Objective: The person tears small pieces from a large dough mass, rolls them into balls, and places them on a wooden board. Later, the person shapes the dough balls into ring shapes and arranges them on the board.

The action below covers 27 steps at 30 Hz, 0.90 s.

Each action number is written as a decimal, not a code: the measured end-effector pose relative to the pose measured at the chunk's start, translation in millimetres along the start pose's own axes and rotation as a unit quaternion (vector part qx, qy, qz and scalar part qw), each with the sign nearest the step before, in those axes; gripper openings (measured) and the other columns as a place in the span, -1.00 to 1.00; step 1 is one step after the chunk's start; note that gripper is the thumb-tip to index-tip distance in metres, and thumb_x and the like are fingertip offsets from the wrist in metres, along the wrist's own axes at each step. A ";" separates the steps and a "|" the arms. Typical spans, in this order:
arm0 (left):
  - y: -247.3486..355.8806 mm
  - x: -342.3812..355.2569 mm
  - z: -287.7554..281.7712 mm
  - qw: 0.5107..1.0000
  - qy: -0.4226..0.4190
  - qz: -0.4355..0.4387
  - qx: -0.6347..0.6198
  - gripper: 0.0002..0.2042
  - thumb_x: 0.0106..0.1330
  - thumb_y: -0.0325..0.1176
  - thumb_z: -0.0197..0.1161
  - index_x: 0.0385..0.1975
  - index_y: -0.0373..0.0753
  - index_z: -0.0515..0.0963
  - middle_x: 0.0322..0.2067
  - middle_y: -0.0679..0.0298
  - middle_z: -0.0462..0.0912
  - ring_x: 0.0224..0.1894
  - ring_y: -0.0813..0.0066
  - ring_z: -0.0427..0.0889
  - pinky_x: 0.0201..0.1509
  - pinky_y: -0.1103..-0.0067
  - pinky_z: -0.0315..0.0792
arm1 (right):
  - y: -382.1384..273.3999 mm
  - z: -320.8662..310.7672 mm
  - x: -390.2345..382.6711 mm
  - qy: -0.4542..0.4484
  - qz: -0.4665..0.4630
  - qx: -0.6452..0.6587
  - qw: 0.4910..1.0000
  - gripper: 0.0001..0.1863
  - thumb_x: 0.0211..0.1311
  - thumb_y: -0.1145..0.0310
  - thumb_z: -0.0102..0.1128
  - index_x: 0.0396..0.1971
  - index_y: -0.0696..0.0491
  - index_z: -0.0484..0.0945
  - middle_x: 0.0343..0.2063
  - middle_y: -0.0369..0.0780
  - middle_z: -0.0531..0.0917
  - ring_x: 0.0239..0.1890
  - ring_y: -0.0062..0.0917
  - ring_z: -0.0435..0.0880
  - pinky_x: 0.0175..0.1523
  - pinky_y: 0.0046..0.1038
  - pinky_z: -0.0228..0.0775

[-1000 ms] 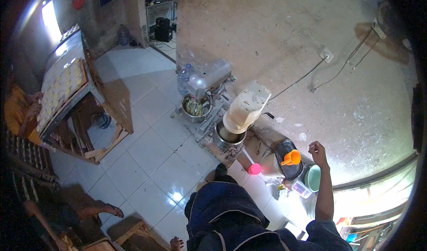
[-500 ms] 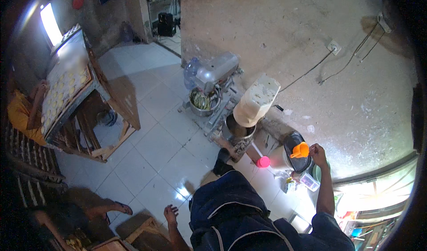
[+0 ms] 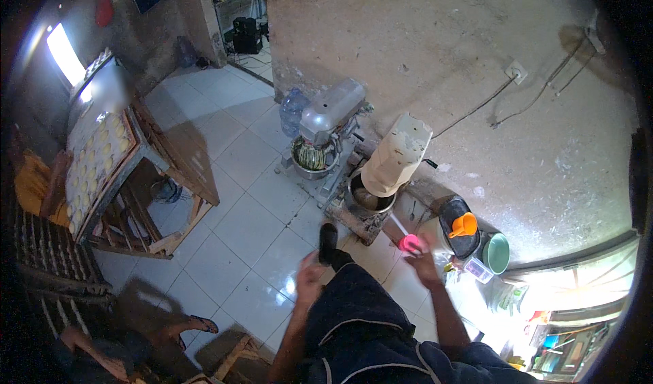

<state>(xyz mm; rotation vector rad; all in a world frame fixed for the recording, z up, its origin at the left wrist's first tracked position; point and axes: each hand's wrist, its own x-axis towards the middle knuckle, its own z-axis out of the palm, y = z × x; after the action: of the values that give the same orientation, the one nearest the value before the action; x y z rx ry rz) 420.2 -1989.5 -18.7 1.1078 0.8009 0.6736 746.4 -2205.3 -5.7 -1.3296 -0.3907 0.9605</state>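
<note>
Blurred by motion, my left hand (image 3: 309,277) is low beside my dark shoe (image 3: 328,238) and apron (image 3: 354,306); its grip is unclear. My right hand (image 3: 420,260), also smeared, is at the pink dipper (image 3: 409,242) with a white handle, partly in front of it; I cannot tell whether it grips it. Just right stand a lidded bucket (image 3: 449,214) with an orange jug (image 3: 464,225) on top and a green basin (image 3: 496,253). Ahead is a steel pot (image 3: 376,204) under a cream machine (image 3: 398,146).
A steel mixer (image 3: 330,112) and water jug (image 3: 292,108) stand by the wall. At left, a wooden table (image 3: 185,170) bears dough rounds (image 3: 95,166). A person in orange (image 3: 37,183) is behind it; another person's leg (image 3: 177,326) is at lower left. A doorway (image 3: 241,37) opens behind.
My left hand has risen from the lower edge toward my shoe. My right hand has moved down and left from near the orange jug to the pink dipper.
</note>
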 end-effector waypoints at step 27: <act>338.3 524.5 -289.2 0.838 0.165 0.274 0.443 -0.35 0.46 -0.05 0.10 0.48 -0.22 0.20 0.48 -0.02 0.19 0.55 0.03 0.06 0.57 0.03 -0.15 | -118.3 747.9 538.3 -0.338 0.400 0.168 0.835 -0.15 0.53 -0.33 -0.40 0.43 0.11 0.28 0.47 -0.08 0.28 0.53 -0.30 0.18 0.54 -0.15 0.00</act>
<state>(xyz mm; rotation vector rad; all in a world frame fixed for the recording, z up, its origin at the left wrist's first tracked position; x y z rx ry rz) 442.3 -1316.1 119.8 2.1609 1.1507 1.0280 553.8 -1308.8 143.2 -0.7627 -0.1547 2.1236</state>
